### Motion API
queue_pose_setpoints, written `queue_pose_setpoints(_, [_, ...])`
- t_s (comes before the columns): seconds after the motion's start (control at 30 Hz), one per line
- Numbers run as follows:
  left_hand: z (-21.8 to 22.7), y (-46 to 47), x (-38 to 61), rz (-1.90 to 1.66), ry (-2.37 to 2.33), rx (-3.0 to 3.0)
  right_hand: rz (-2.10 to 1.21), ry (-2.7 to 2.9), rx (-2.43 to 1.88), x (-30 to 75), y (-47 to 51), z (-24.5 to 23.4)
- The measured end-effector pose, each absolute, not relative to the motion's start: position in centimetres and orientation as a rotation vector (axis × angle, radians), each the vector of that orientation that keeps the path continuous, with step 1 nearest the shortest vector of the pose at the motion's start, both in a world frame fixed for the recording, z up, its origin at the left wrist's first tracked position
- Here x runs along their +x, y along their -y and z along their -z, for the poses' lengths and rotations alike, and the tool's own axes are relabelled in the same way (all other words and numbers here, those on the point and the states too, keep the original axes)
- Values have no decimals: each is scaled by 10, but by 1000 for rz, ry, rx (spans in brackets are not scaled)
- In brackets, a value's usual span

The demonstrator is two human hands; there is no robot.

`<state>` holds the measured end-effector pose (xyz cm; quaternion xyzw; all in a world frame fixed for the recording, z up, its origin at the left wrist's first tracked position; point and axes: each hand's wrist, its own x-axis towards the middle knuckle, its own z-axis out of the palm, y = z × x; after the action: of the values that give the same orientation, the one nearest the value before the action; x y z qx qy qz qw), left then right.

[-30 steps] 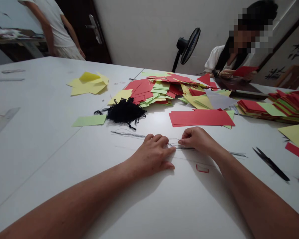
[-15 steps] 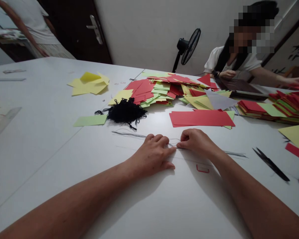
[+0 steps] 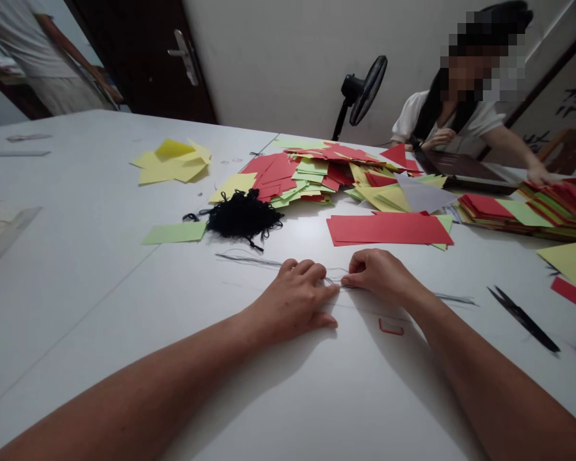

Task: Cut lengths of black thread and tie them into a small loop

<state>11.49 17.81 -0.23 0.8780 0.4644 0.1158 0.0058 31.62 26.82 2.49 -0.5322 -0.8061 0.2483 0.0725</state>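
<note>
Thin dark threads (image 3: 249, 260) on white surface (image 3: 292, 403), both hands at them.
Threads lie crosswise, ends showing L & R of hands. L hand (image 3: 300, 298) is palm down over them, grip w/ thumb apart from fingers. R hand (image 3: 379, 274) grip: thumb & index together, clamped on a strand just beside L index. Small red outline (image 3: 391, 327) nearer wearer; black snips (image 3: 523, 319) off to R. Beyond hands: black yarn heap (image 3: 242, 214) w/ green strip (image 3: 173, 233) at its L edge, red strips (image 3: 388, 229), then mixed paper pile (image 3: 312, 168). Far side: fan (image 3: 368, 89) by wall; seated co-worker (image 3: 411, 115), one hand at paper stack (image 3: 566, 198). 2nd person (image 3: 29, 45) far L, near door (image 3: 134, 57).
</note>
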Motion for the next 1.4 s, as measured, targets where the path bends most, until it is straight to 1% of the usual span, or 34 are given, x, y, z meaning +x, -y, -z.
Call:
queue_pose_setpoints(0.4, [1,-178,115,-364,-1452,2764,-781,2363,-1673,320,-272,-30])
queue_pose_setpoints(0.83, [3,-178,114,-382,-1446,2775,-625,2262,-1795,312,-273,-24])
queue_pose_setpoints(1.1, [4,-178,114,-403,-1443,2779,-734,2233,-1739,317,-275,-24])
queue_pose_setpoints(1.4, [3,-178,114,-370,-1445,2776,-832,2385,-1689,323,-276,-27])
